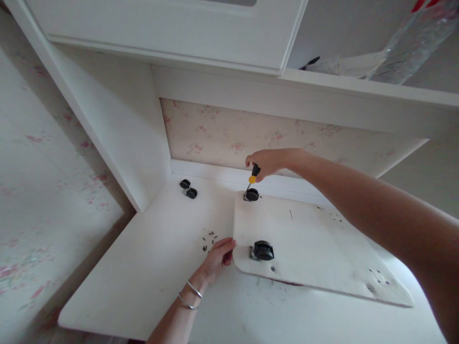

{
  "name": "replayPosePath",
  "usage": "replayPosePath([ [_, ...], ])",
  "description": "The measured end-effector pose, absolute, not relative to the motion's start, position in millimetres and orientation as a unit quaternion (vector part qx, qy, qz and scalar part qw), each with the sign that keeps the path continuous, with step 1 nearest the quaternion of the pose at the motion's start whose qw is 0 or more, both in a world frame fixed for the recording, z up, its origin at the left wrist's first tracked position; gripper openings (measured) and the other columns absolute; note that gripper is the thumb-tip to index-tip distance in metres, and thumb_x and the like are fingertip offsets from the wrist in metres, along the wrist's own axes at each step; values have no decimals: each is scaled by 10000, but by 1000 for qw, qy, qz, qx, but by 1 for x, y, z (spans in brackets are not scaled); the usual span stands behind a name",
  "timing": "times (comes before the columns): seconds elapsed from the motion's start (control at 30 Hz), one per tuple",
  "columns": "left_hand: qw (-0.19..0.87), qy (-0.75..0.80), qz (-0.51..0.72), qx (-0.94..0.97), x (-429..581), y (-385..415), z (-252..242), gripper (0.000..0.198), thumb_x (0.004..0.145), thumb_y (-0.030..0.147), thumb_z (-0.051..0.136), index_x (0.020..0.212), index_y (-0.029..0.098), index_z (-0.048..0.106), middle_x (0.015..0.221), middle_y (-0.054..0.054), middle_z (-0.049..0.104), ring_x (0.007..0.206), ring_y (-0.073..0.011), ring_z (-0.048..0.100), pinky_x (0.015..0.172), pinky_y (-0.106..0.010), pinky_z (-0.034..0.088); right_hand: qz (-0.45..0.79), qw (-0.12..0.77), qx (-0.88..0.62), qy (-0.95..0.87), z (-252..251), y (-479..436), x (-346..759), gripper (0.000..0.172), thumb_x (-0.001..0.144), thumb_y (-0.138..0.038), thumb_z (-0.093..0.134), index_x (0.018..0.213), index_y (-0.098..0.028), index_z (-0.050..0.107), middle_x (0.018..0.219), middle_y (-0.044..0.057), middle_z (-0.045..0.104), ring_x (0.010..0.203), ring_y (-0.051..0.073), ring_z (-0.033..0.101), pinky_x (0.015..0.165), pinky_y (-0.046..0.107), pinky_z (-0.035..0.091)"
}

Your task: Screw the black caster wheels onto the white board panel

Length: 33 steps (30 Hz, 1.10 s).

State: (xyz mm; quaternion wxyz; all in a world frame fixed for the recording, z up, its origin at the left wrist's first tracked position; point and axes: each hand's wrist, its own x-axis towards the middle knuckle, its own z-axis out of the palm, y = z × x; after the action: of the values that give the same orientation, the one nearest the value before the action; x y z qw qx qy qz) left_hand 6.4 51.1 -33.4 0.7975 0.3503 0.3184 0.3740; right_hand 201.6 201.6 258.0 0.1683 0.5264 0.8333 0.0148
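My right hand [267, 162] is closed around the black and yellow handle of a screwdriver [254, 173]. The screwdriver's shaft points down at the metal plate of a black caster wheel [252, 194] near the far left corner of a white board [297, 239]. Another caster wheel [263, 250] sits on the board nearer to me. My left hand [219, 253] grips the board's left edge, thumb on top and fingers curled at the rim. Several small dark screws [210, 235] lie on the desk just beyond that hand.
Two loose caster wheels [188, 189] lie at the back left of the white desk [143, 272]. Screw holes [379, 277] mark the board's right end. Overhead hangs a white cabinet [172, 33], and a shelf at upper right holds a plastic bottle [412, 43]. A side panel [118, 119] stands left.
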Motion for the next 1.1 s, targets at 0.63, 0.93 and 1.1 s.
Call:
replayPosePath([
  [0.63, 801, 306, 367, 360, 4, 49, -35, 383, 781, 479, 749, 682, 175, 539, 567, 55, 429, 521, -80, 316, 510, -261, 191, 35, 177, 621, 762, 250, 201, 182, 421, 877, -469, 527, 1081, -153, 717, 775, 132, 727, 772, 255, 672, 681, 346, 461],
  [0.93, 806, 300, 363, 359, 3, 48, -32, 406, 758, 503, 761, 687, 179, 527, 577, 55, 430, 526, -83, 322, 516, -267, 196, 64, 178, 483, 855, 250, 188, 195, 238, 774, -309, 692, 989, -212, 729, 942, 84, 733, 913, 230, 642, 742, 309, 422],
  [1.1, 807, 299, 357, 362, 1, 47, -33, 392, 782, 496, 743, 691, 178, 532, 583, 50, 434, 535, -87, 328, 522, -267, 203, 47, 179, 602, 777, 246, 199, 186, 280, 709, -415, 725, 829, -165, 763, 780, 114, 738, 778, 251, 672, 661, 332, 467],
])
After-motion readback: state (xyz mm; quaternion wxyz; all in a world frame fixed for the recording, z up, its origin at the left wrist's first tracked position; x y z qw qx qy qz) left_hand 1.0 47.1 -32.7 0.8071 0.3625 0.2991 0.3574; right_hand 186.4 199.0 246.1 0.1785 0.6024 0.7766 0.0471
